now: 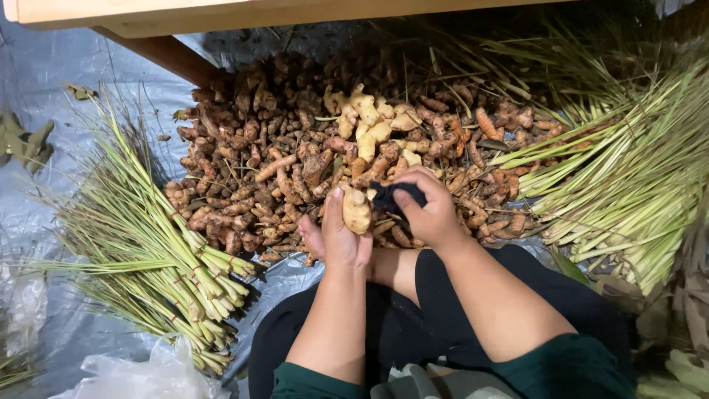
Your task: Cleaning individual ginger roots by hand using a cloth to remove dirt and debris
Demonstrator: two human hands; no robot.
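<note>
While the left hand (341, 235) curls around a pale ginger root (356, 210), gripping it upright against the palm, the right hand (427, 210) just beside it pinches a dark cloth (395, 197) touching the root's side. Beyond them lies a heap of brown rhizomes (281, 162), flanked by bundled lemongrass (170, 258) on grey plastic sheeting (44, 74).

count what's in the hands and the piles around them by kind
hands: 2, left, right
ginger piece in the left hand: 1
dark cloth in the right hand: 1
root pile: 1
lemongrass heaps: 2, and
total: 7
</note>
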